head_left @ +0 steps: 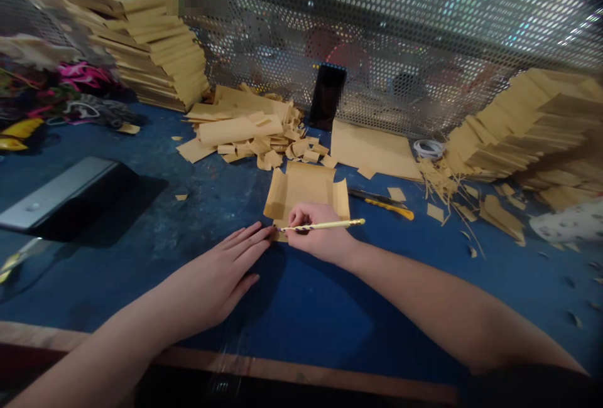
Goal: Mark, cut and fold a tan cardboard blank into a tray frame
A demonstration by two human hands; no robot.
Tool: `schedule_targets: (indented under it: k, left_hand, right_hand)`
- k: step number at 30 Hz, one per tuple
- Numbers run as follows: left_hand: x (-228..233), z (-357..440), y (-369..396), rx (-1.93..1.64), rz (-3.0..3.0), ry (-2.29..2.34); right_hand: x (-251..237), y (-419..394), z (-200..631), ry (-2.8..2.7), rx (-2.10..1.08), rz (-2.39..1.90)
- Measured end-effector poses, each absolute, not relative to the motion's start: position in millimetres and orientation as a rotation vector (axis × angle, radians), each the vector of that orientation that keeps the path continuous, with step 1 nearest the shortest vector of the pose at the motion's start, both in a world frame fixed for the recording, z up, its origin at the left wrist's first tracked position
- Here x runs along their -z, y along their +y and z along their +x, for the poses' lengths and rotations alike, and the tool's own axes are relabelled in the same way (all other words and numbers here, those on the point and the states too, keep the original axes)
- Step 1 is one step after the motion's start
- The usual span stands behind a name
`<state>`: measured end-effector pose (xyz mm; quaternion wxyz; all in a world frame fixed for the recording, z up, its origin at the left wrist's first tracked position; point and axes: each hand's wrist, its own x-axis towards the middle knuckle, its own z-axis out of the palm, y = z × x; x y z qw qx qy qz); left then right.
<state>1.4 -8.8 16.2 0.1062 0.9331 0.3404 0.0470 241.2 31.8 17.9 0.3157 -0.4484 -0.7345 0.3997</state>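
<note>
Pencil (326,226) sits gripped in the right hand (320,242) over brown paper (308,185).

Spreads out as a scuffed blue tabletop (198,207), edged along the near side in a reddish-brown strip (282,367). Carries, far left, a tall stack of folded kraft paper (164,50); far centre, a heap of kraft-paper offcuts (259,132); mid-centre, a kraft-paper sheet with upturned flaps (309,187); just right, a yellow-handled utility knife (396,208); far right, a coiled white cable (428,155) beside thin paper shreds (443,185).

Blue tabletop (320,320), stained toward nine o'clock, ended in a brownish edge (306,373) at six. Perforated metal screen (400,25) stood at twelve; greenish light (522,28) showed toward two.
</note>
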Motion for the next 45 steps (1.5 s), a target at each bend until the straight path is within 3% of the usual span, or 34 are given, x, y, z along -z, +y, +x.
schedule_targets:
  k: [45]
  left_hand:
    - [-14.6, 3.9, -9.1, -0.159, 2.74, 1.031]
  right_hand:
    - [-23.3, 30.6, 240.3, -1.908, -1.198, -1.159]
